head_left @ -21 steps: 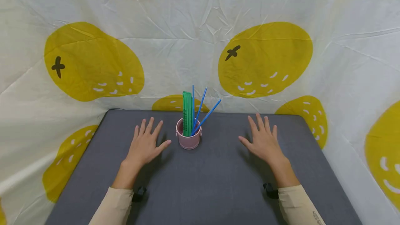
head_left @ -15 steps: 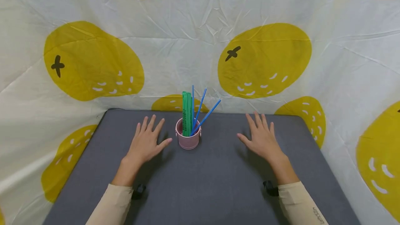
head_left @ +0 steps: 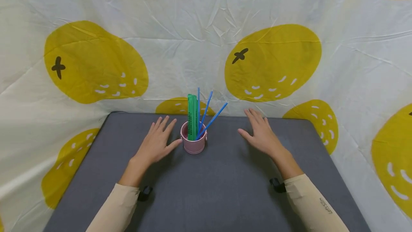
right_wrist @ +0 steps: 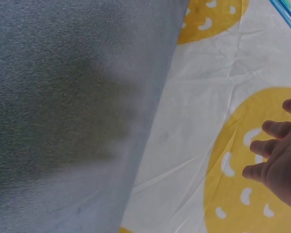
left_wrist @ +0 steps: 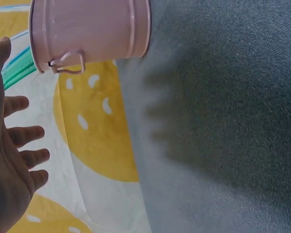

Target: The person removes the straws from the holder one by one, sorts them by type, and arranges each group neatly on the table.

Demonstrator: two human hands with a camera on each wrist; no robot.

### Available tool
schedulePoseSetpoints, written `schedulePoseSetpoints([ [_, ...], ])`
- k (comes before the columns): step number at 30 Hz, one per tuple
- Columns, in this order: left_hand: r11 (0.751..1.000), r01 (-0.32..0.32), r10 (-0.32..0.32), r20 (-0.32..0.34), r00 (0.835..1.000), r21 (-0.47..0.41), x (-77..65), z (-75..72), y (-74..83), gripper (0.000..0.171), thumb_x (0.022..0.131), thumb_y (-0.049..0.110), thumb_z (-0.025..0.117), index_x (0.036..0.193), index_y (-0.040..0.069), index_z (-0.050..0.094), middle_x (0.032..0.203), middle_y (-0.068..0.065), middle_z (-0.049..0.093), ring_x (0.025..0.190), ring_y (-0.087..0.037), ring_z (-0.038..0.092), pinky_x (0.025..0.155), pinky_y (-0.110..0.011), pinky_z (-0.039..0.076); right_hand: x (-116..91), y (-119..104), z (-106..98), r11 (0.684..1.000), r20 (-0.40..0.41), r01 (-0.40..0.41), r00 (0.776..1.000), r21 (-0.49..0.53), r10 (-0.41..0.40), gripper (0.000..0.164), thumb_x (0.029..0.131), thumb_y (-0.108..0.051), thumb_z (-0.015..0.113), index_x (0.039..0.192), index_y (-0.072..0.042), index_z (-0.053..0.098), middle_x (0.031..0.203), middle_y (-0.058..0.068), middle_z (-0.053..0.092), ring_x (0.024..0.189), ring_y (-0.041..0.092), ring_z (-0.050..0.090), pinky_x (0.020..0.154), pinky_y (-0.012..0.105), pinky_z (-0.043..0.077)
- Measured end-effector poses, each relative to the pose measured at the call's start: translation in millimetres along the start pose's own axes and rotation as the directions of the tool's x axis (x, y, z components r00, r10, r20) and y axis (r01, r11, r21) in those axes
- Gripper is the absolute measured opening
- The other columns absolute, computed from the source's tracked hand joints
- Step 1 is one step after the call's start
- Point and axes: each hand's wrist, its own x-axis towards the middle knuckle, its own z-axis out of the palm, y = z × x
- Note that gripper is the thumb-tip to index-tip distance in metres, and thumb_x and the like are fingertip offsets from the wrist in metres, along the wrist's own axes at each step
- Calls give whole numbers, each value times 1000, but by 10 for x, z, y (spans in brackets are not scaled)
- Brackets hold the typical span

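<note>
A small pink bucket with side handle loops stands upright near the back of the table. Inside it are green strips with dark print, bundled upright, and three thin blue sticks that lean to the right. My left hand hovers just left of the bucket, fingers spread, its thumb tip close to the rim; whether it touches I cannot tell. To the right of the bucket, my right hand hangs above the table with its fingers extended, holding nothing and farther from the bucket.
The dark grey table ends at a back edge close behind the bucket. A white cloth printed with big yellow fruit hangs behind it and at both sides. Dark devices are strapped at both wrists.
Both hands have moved inward and slightly forward, toward the bucket. The left thumb is now nearer its rim. The bucket and its contents have stayed in place.
</note>
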Motion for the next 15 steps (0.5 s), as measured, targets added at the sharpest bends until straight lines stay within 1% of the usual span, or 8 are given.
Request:
schedulePoseSetpoints([
  [3,999,-27,26,-15,1000,-35,27,21,17,82,90,71,41,154,22,24,159,-14,25,148,-38,19,118,-58,17,46,-25,-15,999,16,15,1000,52,-16,81,93,-57,51,155,-16,19,161,13,18,148,38,15,112,69,14],
  [7,991,-57,53,-36,998,-125,58,49,49,79,91,65,48,153,21,27,157,-13,31,145,-36,27,117,-55,24,115,-57,-41,992,56,28,998,123,-36,80,93,-57,51,155,-19,17,162,9,17,149,34,16,113,65,18],
  [10,979,-64,56,-48,997,-194,67,74,66,78,90,62,51,153,22,28,156,-9,34,144,-32,31,114,-54,30,171,-81,-55,985,87,24,995,173,-40,79,93,-57,51,155,-25,15,162,5,17,149,30,17,114,60,22],
  [13,964,-74,57,-73,996,-254,75,107,79,77,90,59,55,152,21,30,154,-7,37,142,-29,36,111,-53,35,226,-77,-42,977,105,17,994,212,-40,77,93,-56,52,155,-26,16,162,3,20,149,29,21,115,57,24],
  [15,947,-93,65,-102,993,-306,88,144,88,74,90,53,60,150,19,33,152,-7,41,139,-28,40,109,-52,38,256,-57,-10,971,103,12,994,237,-37,75,94,-53,53,155,-25,19,160,5,26,146,30,28,113,57,27],
])
